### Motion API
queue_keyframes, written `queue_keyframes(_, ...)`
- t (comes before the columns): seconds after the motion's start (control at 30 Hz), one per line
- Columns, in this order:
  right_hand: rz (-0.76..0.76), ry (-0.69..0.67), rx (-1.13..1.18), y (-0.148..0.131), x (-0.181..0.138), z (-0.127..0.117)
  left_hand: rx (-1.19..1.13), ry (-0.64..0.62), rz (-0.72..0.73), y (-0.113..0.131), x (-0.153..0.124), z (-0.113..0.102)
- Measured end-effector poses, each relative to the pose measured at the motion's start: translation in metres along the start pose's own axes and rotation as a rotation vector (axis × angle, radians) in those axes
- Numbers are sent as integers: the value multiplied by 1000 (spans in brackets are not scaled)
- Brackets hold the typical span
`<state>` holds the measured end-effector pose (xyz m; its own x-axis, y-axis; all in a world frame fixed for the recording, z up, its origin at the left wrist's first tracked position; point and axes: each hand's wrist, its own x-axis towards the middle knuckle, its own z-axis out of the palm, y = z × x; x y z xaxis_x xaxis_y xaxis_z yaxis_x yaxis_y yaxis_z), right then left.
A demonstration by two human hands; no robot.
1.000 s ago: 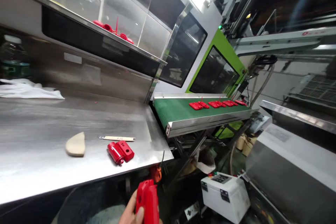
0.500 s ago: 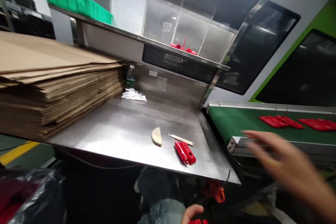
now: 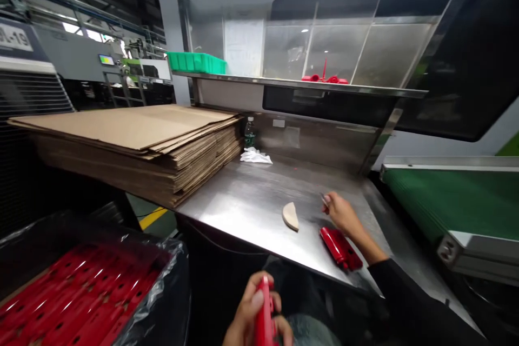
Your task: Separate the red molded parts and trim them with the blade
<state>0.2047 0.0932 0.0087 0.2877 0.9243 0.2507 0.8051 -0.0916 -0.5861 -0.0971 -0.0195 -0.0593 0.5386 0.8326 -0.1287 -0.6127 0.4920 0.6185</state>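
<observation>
My left hand (image 3: 253, 320) is low at the bottom edge, closed around a red plastic part (image 3: 264, 318). My right hand (image 3: 343, 213) reaches across the steel table (image 3: 251, 205) and its fingers pinch the thin knife-like tool (image 3: 325, 200) lying there. A second red plastic part (image 3: 340, 247) lies on the table just under my right wrist. A beige wedge-shaped piece (image 3: 290, 215) rests to the left of that hand.
A tall stack of flat cardboard (image 3: 138, 143) fills the table's left side. A bin lined with black plastic (image 3: 81, 292) holds several red parts at lower left. The green conveyor belt (image 3: 446, 200) runs off right. A water bottle (image 3: 250, 132) and white cloth (image 3: 255, 157) sit at the back.
My view has swung left, away from the conveyor. My right hand came in from the right and landed on the thin tool. My left hand with the red part rose slightly.
</observation>
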Motion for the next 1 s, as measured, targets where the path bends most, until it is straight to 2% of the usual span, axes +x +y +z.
queue_keyframes(0.1, -84, 25, 122, -25, -54, -26, 36, 69, 93, 16, 3, 30)
queue_keyframes(0.17, -158, -42, 173, -46, -100, -40, 82, 99, 145, 22, 8, 48)
queue_keyframes(0.27, -433, -173, 237, -70, -157, -44, 147, 114, 165, 23, 15, 67)
queue_keyframes(0.33, -546, -236, 247, -77, -179, -40, 131, 110, 151, 20, 18, 77)
queue_keyframes(0.47, -640, -145, 213, -79, -189, -34, 61, 101, 106, 15, 19, 92)
queue_keyframes(0.57, -653, -148, 263, -78, -188, -35, 52, 111, 69, 14, 16, 98)
queue_keyframes(0.73, -749, 3, 199, -79, -190, -32, 30, 142, 67, 15, 11, 99)
queue_keyframes(0.83, -740, 6, 152, -80, -191, -27, 59, 132, 83, 15, 11, 96)
queue_keyframes(1.0, -784, 96, 19, -87, -191, -33, 55, 143, 93, 16, 9, 97)
